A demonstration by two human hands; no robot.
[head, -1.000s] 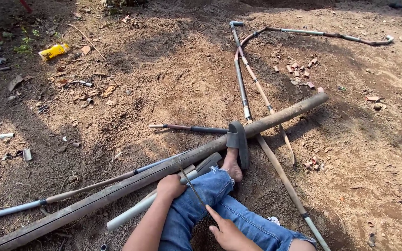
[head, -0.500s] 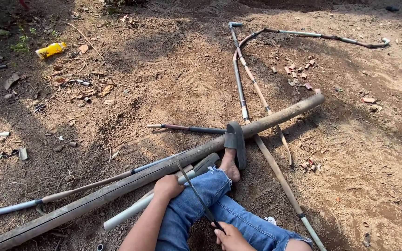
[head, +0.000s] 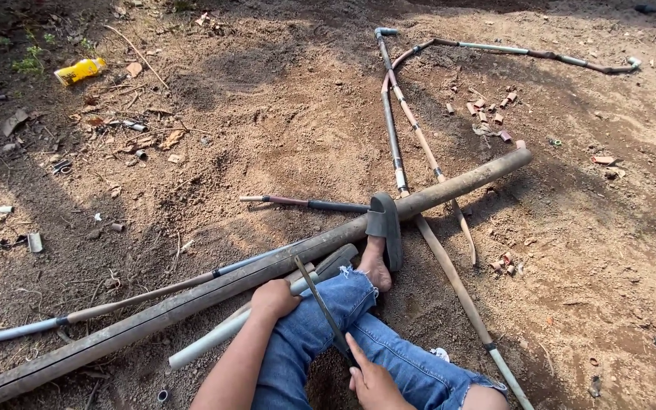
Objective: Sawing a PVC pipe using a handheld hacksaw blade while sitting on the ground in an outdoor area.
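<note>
I sit on bare dirt in blue jeans, my foot in a dark sandal (head: 386,225) pressed against a long, thick, dirty pipe (head: 191,298) that lies diagonally. My left hand (head: 273,298) is closed on a shorter grey pipe (head: 214,339) lying beside the thick one. My right hand (head: 373,381) grips the handle end of a thin dark saw blade (head: 319,302), which slants up over my knee toward the pipes.
Several thin pipes (head: 393,129) fan out on the dirt beyond my foot, one bent length (head: 525,53) at the far right. Small cut pipe pieces (head: 487,112) are scattered about. A yellow bottle (head: 79,71) lies at the far left among litter.
My right hand has shifted back along my leg with the saw blade, which now slants more steeply toward the pipes. My left hand stays on the grey pipe.
</note>
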